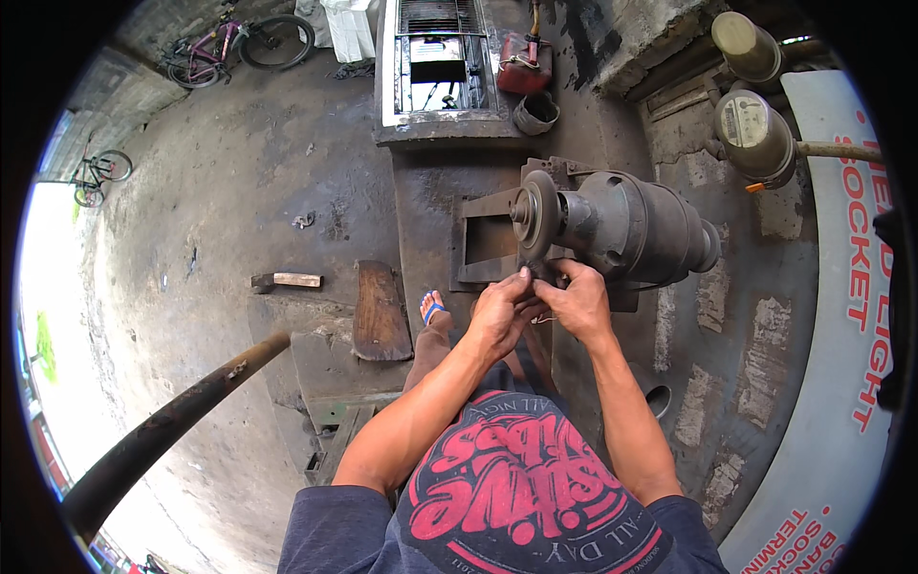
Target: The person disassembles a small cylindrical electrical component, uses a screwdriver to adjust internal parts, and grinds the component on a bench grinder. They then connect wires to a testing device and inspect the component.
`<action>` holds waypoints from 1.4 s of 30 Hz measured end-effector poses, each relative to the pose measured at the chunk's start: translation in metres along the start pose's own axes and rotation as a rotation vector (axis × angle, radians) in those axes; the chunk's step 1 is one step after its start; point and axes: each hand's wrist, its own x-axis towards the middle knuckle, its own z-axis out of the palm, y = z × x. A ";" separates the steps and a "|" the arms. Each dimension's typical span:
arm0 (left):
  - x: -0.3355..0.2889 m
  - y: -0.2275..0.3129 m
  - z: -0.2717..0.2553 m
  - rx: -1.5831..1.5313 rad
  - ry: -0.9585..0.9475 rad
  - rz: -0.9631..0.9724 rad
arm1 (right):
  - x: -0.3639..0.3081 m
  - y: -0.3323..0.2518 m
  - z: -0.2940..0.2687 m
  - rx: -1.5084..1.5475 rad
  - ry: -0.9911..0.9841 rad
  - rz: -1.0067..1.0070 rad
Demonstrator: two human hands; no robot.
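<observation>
In front of me stands a bench grinder (645,228) with a dusty grey motor body. Its round grinding wheel (543,212) sits on the left end of the shaft. Just below the wheel, my left hand (497,316) and my right hand (579,302) are close together with fingers pinched. Between the fingertips is a small dark piece, right at the wheel's lower edge. Its kind is mostly hidden by the fingers. A thin pale strand shows beneath the hands. Left of the wheel is a metal frame (490,237) with an open box shape.
A hammer (292,280) and a worn wooden board (380,311) lie to the left. A dark pole (182,421) slants in at lower left. Ahead are a red fuel can (523,69) and a small bucket (535,115). Electric meters (755,134) and a printed sign (832,239) stand right.
</observation>
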 end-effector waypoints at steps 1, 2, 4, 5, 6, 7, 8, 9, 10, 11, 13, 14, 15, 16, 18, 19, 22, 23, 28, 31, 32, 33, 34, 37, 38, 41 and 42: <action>0.000 -0.001 -0.001 0.005 -0.011 0.009 | 0.000 0.001 0.000 -0.013 -0.001 -0.007; 0.000 -0.001 -0.002 0.000 -0.014 0.012 | 0.000 0.002 0.000 -0.025 -0.002 -0.011; 0.001 -0.002 -0.003 -0.008 -0.014 0.015 | 0.001 0.003 -0.001 -0.029 -0.006 -0.026; 0.001 -0.002 -0.003 -0.011 -0.011 0.016 | 0.001 0.003 -0.001 -0.031 -0.009 -0.032; 0.001 -0.002 -0.003 -0.014 -0.009 0.017 | 0.001 0.003 -0.001 -0.031 -0.012 -0.028; 0.000 -0.001 -0.003 -0.004 -0.015 0.010 | 0.001 0.003 -0.001 -0.031 -0.014 -0.025; 0.000 -0.001 -0.003 0.008 -0.022 0.002 | 0.001 0.003 -0.001 -0.036 -0.016 -0.007; 0.000 -0.001 -0.003 0.013 -0.025 -0.010 | 0.001 0.002 -0.001 -0.027 -0.017 -0.018; 0.000 0.000 -0.003 0.022 -0.026 -0.006 | 0.000 0.001 -0.001 -0.023 -0.018 -0.014; -0.001 0.000 -0.002 0.025 -0.023 -0.005 | 0.000 0.001 -0.002 -0.019 -0.019 0.001; -0.001 0.000 -0.002 0.030 -0.026 -0.004 | -0.001 -0.001 -0.002 -0.023 -0.011 -0.006; -0.001 0.000 -0.002 0.031 -0.031 -0.004 | -0.002 -0.002 -0.003 -0.023 -0.011 0.007; -0.002 0.000 -0.002 0.033 -0.037 -0.004 | -0.002 -0.002 -0.003 -0.030 -0.008 0.001; -0.002 0.000 -0.001 0.025 -0.041 0.001 | -0.003 -0.002 -0.004 -0.036 -0.007 0.006; -0.002 0.000 -0.001 0.003 -0.049 0.002 | -0.003 -0.002 -0.004 -0.041 0.002 -0.010; -0.002 0.000 -0.001 0.015 -0.053 0.008 | -0.003 -0.001 -0.003 -0.040 0.009 -0.033; -0.003 0.000 -0.002 0.024 -0.061 0.013 | -0.005 0.003 0.000 -0.022 0.046 -0.065; -0.003 0.000 -0.001 0.020 -0.063 0.021 | -0.006 0.004 0.000 -0.010 0.062 -0.068; -0.005 0.003 0.004 0.025 -0.115 0.030 | -0.010 0.006 0.000 0.000 0.097 -0.118; -0.011 0.002 0.008 -0.001 -0.184 0.033 | -0.017 0.004 -0.003 -0.018 0.142 -0.176; -0.013 0.001 0.009 -0.020 -0.203 0.031 | -0.019 0.003 -0.002 -0.023 0.159 -0.205; -0.016 0.000 0.009 -0.045 -0.234 0.036 | -0.022 0.001 -0.001 -0.034 0.181 -0.202; -0.017 -0.002 0.009 -0.035 -0.224 0.023 | -0.025 0.000 0.001 -0.042 0.205 -0.207; -0.016 -0.005 0.004 -0.045 -0.283 -0.001 | -0.031 -0.002 0.009 -0.137 0.261 -0.204; -0.013 -0.004 0.001 -0.057 -0.334 -0.013 | -0.032 -0.002 0.011 -0.187 0.270 -0.182; -0.009 -0.007 -0.008 -0.053 -0.331 -0.012 | -0.030 0.000 0.015 -0.145 0.303 -0.273; -0.008 -0.008 -0.010 -0.044 -0.303 -0.004 | -0.030 0.001 0.015 -0.124 0.301 -0.282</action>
